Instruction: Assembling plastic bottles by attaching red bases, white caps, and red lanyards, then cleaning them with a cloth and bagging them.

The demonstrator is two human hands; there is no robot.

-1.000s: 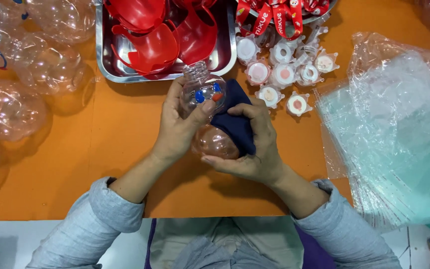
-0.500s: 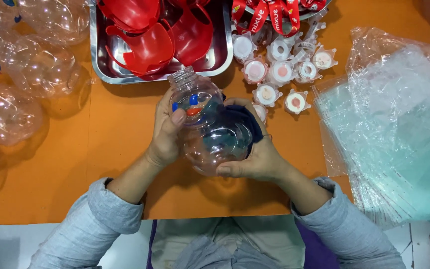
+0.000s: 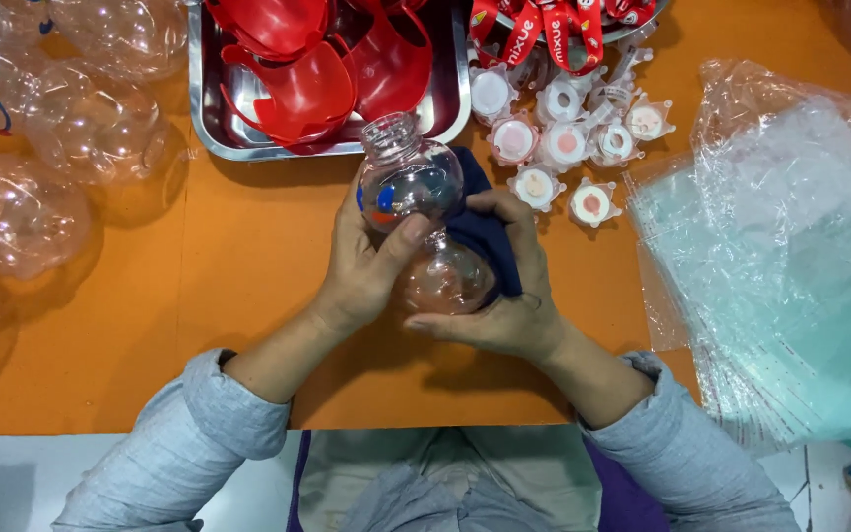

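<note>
Both hands on one clear bottle (image 3: 421, 222), held over the orange table (image 3: 248, 256) just below the steel tray (image 3: 204, 118). Bottle is two-lobed: upper bulb with open neck pointing up toward the tray, lower bulb nearer the body. Left hand (image 3: 361, 271) wraps the left side, fingers closed around it, thumb (image 3: 401, 241) lying across the waist between the two bulbs. Right hand (image 3: 504, 296) cups the lower bulb from the right and below, clamped on the bottle through a dark blue cloth (image 3: 480, 232); cloth sits between the right fingers and the plastic and runs up behind the upper bulb. So the bottle lies between the two palms, neck sticking out above both grips, lower bulb mostly enclosed. Small red and blue marks show on the upper bulb, too small to make out. Tray holds stacked red plastic parts (image 3: 317, 69). Right of the tray, a cluster of small white caps (image 3: 563, 148) with pinkish centres, just beside the right hand. Red straps (image 3: 554, 25) above the caps. More clear bottles (image 3: 61, 128) piled at far left, well apart from the hands. Stack of clear plastic bags (image 3: 790, 266) at right. Grey sleeves (image 3: 199, 433) on both arms.
</note>
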